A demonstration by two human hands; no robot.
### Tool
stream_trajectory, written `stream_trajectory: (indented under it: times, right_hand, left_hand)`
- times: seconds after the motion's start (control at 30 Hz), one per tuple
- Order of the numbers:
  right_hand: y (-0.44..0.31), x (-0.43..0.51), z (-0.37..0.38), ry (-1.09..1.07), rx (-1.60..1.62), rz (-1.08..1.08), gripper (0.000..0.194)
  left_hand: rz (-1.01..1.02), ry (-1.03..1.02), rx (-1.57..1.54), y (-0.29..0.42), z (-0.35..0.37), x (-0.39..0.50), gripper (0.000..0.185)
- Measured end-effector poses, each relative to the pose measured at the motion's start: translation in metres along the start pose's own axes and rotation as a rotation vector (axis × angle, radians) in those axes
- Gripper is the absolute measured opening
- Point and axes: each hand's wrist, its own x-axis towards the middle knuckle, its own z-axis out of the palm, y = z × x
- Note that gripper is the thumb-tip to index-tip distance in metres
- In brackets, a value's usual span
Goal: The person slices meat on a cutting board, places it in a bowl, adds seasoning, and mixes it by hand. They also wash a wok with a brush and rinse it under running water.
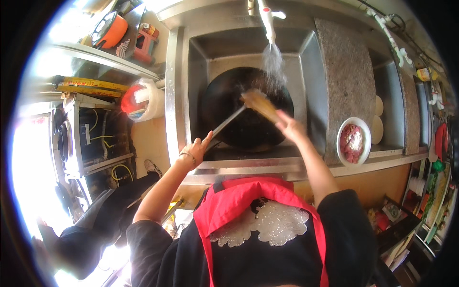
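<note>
My left hand [195, 151] grips a long metal utensil handle [229, 121] that slants up over a dark round wok [247, 134]. The wok lies in a stainless steel sink [312, 84]. In my right hand [292, 127] is a yellowish-brown brush [261, 103], probably bamboo, blurred by motion. Its bristle end meets the far end of the metal utensil, and hides what that end looks like. Just beyond the brush, a spray of water [273, 64] falls from a white tap [268, 25] into the wok's far right side.
A white bowl of raw meat [352, 141] stands on the stone-like ledge [346, 71] at right. Past it, another basin holds pale round items [377, 129]. At left hang a lined waste bin [148, 102] and yellow hoses [89, 86]. Another person [104, 222] is close by, lower left.
</note>
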Motion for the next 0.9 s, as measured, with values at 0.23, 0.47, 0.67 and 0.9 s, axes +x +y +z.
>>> stream_trajectory:
  times: [0.23, 0.47, 0.67, 0.9]
  right_hand:
    - [-0.043, 0.033, -0.027, -0.441, 0.423, 0.416, 0.049]
    - [-0.017, 0.033, 0.0, -0.293, 0.208, 0.386, 0.054]
    - [-0.043, 0.001, -0.102, -0.321, -0.459, 0.002, 0.048]
    - [-0.12, 0.052, -0.002, -0.366, -0.081, -0.211, 0.025]
  left_hand:
    - [-0.016, 0.029, 0.139, -0.013, 0.005, -0.004, 0.088]
    - [-0.026, 0.101, -0.172, -0.014, 0.009, -0.002, 0.081]
    - [-0.131, 0.648, -0.472, -0.036, 0.004, -0.063, 0.069]
    - [-0.234, 1.064, -0.353, -0.066, -0.005, 0.048, 0.071]
